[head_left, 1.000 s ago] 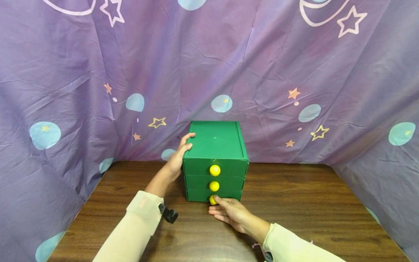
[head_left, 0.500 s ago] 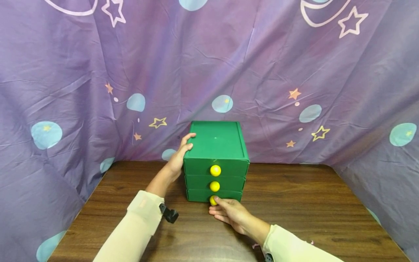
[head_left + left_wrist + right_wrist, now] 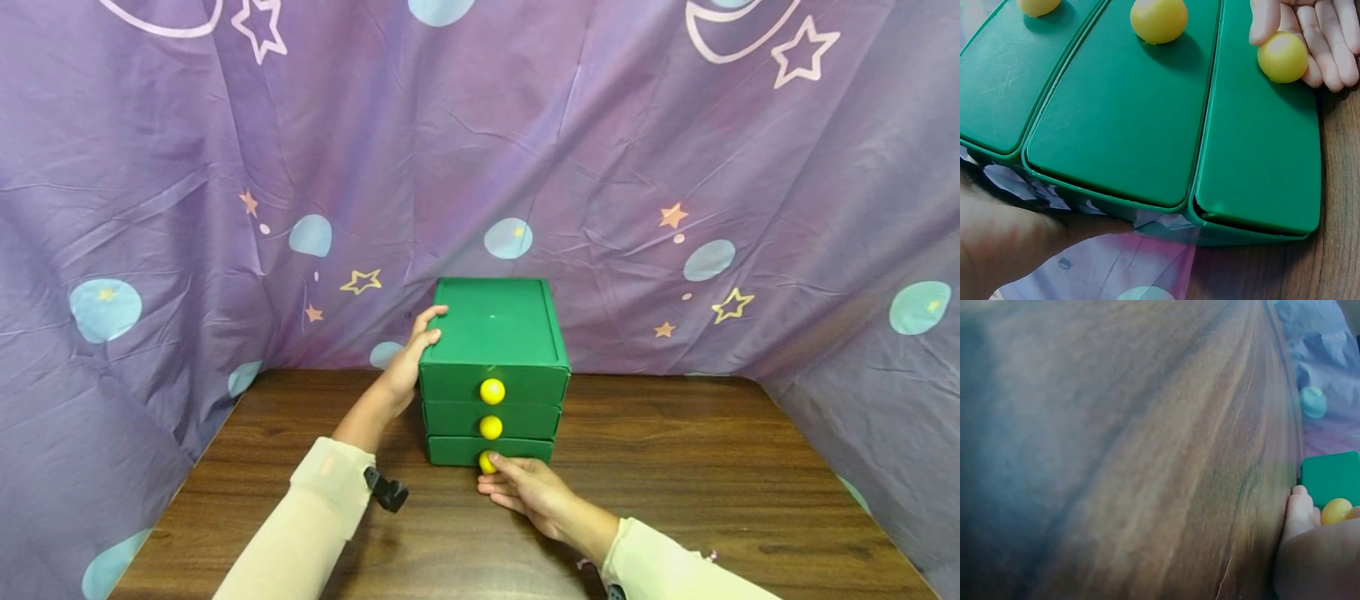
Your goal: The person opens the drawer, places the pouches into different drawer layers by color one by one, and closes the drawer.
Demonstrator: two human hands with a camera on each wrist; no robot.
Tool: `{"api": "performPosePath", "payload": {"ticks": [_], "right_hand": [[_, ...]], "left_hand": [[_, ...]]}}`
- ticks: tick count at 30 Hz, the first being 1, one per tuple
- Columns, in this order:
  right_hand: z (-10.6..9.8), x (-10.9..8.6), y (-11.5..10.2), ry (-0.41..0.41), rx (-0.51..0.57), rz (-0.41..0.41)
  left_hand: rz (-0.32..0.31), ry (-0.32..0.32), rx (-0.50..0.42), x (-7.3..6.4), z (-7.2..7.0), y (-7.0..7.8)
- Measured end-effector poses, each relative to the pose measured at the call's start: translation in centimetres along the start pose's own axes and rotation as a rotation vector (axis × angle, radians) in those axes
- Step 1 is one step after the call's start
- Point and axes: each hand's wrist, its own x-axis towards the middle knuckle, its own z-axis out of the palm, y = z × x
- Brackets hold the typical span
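Observation:
A green three-drawer box [image 3: 493, 321] stands on the table, a round yellow knob on each drawer front. My left hand [image 3: 405, 367] rests against its left side, with fingertips at the top edge. In the left wrist view that hand [image 3: 1029, 234] lies along the box's side. My right hand [image 3: 536, 493] pinches the bottom drawer's yellow knob [image 3: 487, 462] between thumb and fingers, its other fingers stretched out below. The bottom drawer [image 3: 453, 451] sits slightly forward of the frame. Above it are the middle knob [image 3: 491, 427] and the top knob [image 3: 492, 392].
The brown wooden table [image 3: 675, 467] spreads out on both sides of the box. Right behind it hangs a purple curtain [image 3: 480, 150] printed with stars and moons. A small pink scrap [image 3: 583, 563] lies near my right sleeve.
The bottom drawer has come slightly out toward me, with its knob in my right hand. My left hand stays on the box's side.

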Motion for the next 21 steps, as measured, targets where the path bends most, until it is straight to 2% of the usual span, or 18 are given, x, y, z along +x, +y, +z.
{"api": "performPosePath", "payload": {"ticks": [21], "right_hand": [[0.7,-1.2,0.5,-0.009,0.015,0.000]], "left_hand": [[-0.009,-0.004,0.002,0.1,-0.1,-0.1]]}}
